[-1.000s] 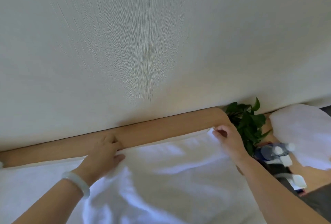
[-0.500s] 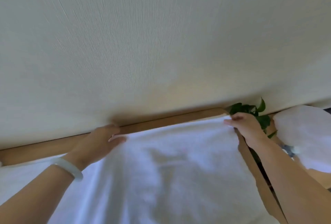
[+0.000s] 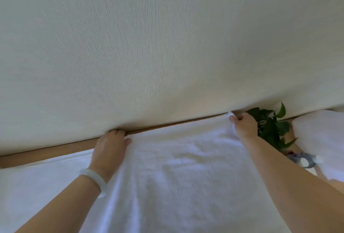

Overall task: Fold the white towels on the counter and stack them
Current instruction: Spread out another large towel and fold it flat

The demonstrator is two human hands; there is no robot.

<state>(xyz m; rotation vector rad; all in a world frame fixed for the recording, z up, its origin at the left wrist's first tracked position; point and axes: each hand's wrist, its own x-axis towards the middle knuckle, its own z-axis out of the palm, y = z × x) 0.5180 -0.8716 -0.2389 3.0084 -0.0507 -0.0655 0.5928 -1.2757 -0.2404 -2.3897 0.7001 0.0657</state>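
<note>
our left hand (image 3: 109, 145) grips the far left corner of the towel (image 3: 186, 167) and our right hand (image 3: 242, 125) pinches its far right corner. the towel lies spread between both hands on the counter (image 3: 46, 151), up by the wall (image 3: 167, 46). a plant (image 3: 270, 126) stands just right of the right hand.

The towel (image 3: 186, 167) runs off the bottom edge and hides all of the counter (image 3: 46, 151) but a strip, and the left hand (image 3: 108, 147) curls its fingertips out of sight at the far hem. The right arm (image 3: 279, 176) covers the base of the plant (image 3: 270, 126), a bluish object (image 3: 303, 161) beside it is too blurred to name, and the right edge cuts the white bundle (image 3: 320, 135).
</note>
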